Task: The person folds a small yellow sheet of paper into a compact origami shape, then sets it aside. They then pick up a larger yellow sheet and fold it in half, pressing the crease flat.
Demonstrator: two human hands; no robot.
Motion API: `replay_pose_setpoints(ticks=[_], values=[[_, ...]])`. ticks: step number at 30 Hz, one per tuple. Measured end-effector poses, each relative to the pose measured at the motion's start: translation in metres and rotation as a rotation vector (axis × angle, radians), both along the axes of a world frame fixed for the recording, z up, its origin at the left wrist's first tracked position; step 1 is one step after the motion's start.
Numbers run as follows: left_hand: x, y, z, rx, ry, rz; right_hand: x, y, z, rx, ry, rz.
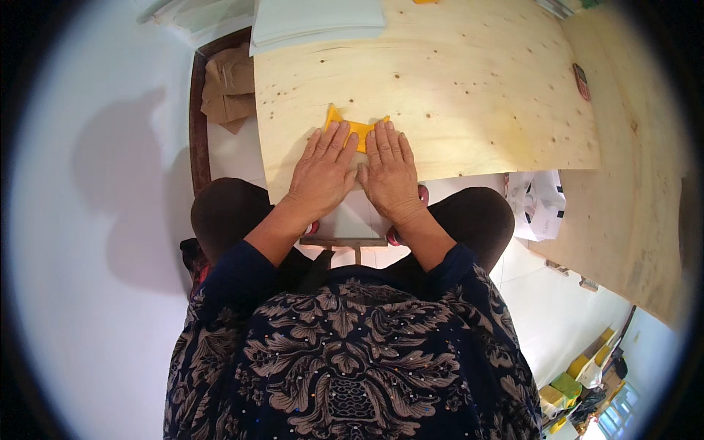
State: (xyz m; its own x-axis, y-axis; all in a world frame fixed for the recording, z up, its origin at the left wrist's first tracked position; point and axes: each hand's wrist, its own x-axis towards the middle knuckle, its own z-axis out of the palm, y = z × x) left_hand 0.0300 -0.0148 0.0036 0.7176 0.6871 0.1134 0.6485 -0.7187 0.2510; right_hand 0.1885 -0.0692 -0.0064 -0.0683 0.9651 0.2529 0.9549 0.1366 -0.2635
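Note:
A small yellow folded piece [358, 133], which looks like paper, lies near the front edge of the plywood table [455, 95]. Two of its pointed corners stick out beyond my fingers. My left hand [321, 169] rests on its left part, fingers stretched out and pressing down flat. On its right part lies my right hand [390, 170], also flat with the fingers extended. The thumbs come close together below the piece. Much of the yellow piece is hidden beneath my fingers.
A stack of white sheets [315, 26] sits at the table's far left. Another yellow bit [425, 1] shows at the far edge. A small red and dark object [581, 81] lies at the right. Brown paper [229, 88] is left of the table; a white bag [539, 202] hangs under its right side.

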Motion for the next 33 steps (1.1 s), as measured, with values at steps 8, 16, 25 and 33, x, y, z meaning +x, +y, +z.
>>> replay_pose_setpoints(ticks=[8, 16, 25, 33], values=[[0.0, 0.0, 0.002, -0.032, -0.051, 0.003, 0.014, 0.009, 0.0, -0.022, -0.07, -0.179], [-0.015, 0.005, 0.01, 0.025, -0.245, 0.116, 0.043, -0.003, 0.025, 0.063, 0.577, -0.219], [-0.028, 0.029, 0.012, -0.227, -0.334, 0.496, 0.023, 0.01, 0.027, -0.201, 1.095, -0.498], [-0.007, 0.034, 0.001, -0.418, -0.589, 0.491, 0.019, 0.056, 0.027, -0.496, 0.66, -0.427]])
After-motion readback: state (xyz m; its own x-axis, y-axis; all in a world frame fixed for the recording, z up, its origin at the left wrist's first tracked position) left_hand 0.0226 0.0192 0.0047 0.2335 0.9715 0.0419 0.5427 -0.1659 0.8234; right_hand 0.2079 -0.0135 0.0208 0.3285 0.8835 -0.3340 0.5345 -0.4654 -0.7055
